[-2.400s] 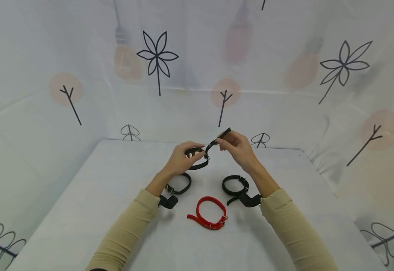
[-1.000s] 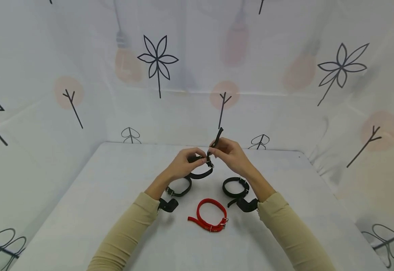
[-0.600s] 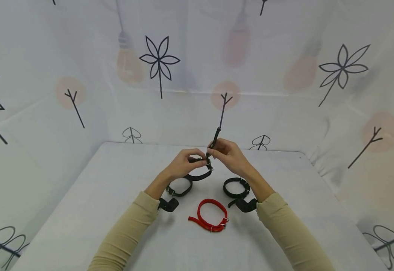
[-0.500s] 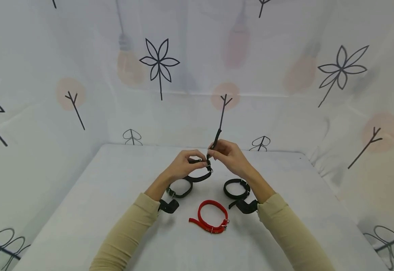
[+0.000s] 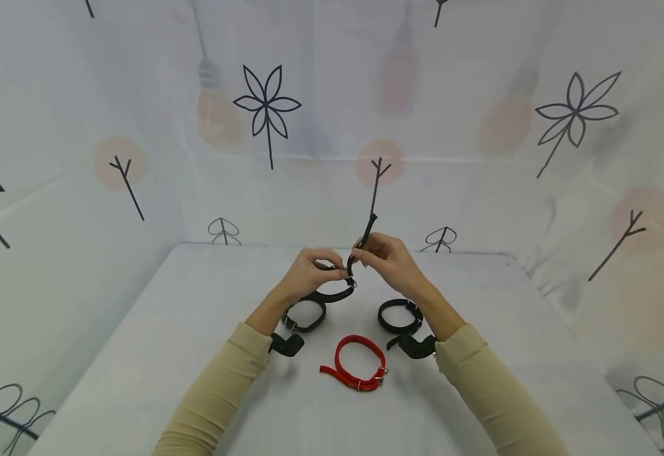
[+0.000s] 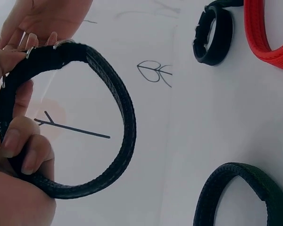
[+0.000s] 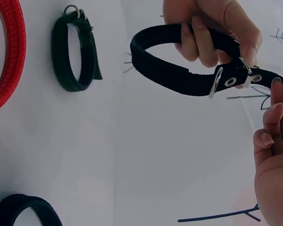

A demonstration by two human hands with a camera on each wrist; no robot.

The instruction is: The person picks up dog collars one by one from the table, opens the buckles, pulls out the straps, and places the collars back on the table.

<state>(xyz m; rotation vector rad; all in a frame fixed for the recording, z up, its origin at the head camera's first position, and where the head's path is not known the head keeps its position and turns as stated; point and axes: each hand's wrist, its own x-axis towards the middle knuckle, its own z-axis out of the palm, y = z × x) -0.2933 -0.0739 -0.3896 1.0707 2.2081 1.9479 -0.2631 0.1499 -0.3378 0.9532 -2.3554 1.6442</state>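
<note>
A black dog collar (image 5: 334, 296), looped through its metal buckle, is held up over the table between both hands. The left hand (image 5: 309, 275) grips the loop near the buckle, its fingers curled round the band (image 6: 129, 122) in the left wrist view. The right hand (image 5: 389, 259) pinches the free strap end, which points up and away past its fingertips. In the right wrist view, the buckle (image 7: 247, 73), a D-ring (image 7: 216, 82) and metal eyelets show on the strap. Part of the loop is hidden behind the left fingers.
On the white table (image 5: 195, 329) lie a red collar (image 5: 348, 380) in front, a black collar (image 5: 395, 330) at the right and another dark collar (image 5: 309, 329) under the left wrist. A white patterned cloth (image 5: 320, 190) hangs behind. Each wrist carries a black camera.
Since the earliest frame, the right hand has come down and left towards the left hand. The held collar has lowered, and its strap end now stands steeper. Little has moved in the last half second.
</note>
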